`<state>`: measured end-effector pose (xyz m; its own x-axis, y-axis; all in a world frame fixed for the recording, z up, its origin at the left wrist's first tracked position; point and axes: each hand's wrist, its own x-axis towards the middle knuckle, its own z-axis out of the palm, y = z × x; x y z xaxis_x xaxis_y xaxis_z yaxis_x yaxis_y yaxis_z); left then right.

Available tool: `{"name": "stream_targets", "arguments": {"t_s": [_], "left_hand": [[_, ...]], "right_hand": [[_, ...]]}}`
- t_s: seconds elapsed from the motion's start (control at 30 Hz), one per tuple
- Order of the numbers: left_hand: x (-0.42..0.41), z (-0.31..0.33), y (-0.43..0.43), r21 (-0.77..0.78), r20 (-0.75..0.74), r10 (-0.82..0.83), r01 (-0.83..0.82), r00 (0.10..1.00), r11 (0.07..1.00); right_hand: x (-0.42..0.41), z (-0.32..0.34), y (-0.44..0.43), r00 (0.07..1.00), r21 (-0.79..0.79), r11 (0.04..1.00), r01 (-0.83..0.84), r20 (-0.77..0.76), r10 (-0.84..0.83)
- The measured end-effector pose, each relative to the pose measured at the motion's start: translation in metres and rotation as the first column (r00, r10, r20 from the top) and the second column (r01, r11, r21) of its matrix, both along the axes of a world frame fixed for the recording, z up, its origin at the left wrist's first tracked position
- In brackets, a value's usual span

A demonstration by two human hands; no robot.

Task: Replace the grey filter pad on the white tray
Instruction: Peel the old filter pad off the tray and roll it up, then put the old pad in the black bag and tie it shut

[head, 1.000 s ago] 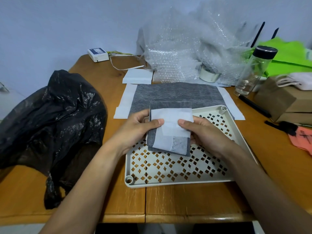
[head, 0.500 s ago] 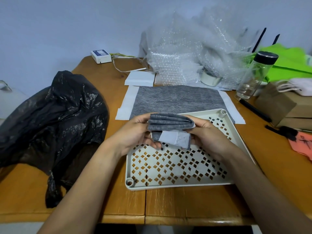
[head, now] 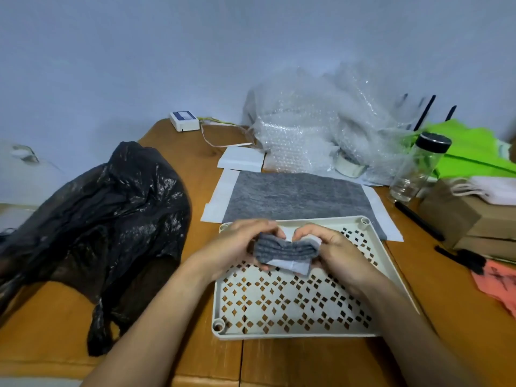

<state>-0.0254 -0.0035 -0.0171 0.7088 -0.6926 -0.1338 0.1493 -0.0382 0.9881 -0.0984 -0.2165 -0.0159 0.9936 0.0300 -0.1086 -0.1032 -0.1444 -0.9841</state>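
No lettering can be read; the small white box's [head: 184, 121] label is blurred.

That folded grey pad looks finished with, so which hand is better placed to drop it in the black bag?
Probably the left hand: the black bag lies on its side of the white tray, and it already grips the folded pad.

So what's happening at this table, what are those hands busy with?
A person is squeezing a folded grey filter pad between the left hand and right hand, just above a white perforated tray that has no pad in it. A flat grey sheet lies behind the tray, and a black plastic bag sits to the left.
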Motion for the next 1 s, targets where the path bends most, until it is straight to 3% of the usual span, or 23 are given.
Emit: {"name": "stream_targets", "arguments": {"t_s": [0.07,0.23,0.37,0.57,0.73,0.87,1.0], "left_hand": [[-0.006,0.003,-0.002,0.061,0.102,0.088,-0.095,0.991,0.994],[-0.011,0.015,0.009,0.03,0.294,0.199,-0.217,0.935,0.976],[-0.017,0.029,0.025,-0.069,0.366,0.247,-0.238,0.897,0.969],[-0.032,0.043,0.065,-0.042,0.52,0.303,-0.33,0.799,0.943],[-0.04,0.047,0.107,-0.064,0.598,0.364,-0.41,0.714,0.91],[-0.042,0.052,0.134,-0.081,0.616,0.417,-0.474,0.668,0.877],[-0.037,0.053,0.157,-0.049,0.653,0.439,-0.544,0.617,0.838]], "right_hand": [[0.0,0.002,0.004,1.0,-0.005,1.0,-0.009,-0.002,0.009],[-0.004,0.008,0.004,0.988,0.156,0.978,-0.138,-0.044,0.147],[-0.008,0.034,0.028,0.992,-0.046,0.993,-0.104,0.071,0.107],[0.006,0.059,0.083,0.943,-0.283,0.911,-0.301,0.056,0.329],[0.022,0.06,0.123,0.909,-0.243,0.885,-0.397,0.028,0.415],[0.028,0.053,0.159,0.885,-0.208,0.884,-0.418,0.126,0.448],[0.04,0.052,0.181,0.856,-0.321,0.862,-0.391,0.216,0.469]]}}
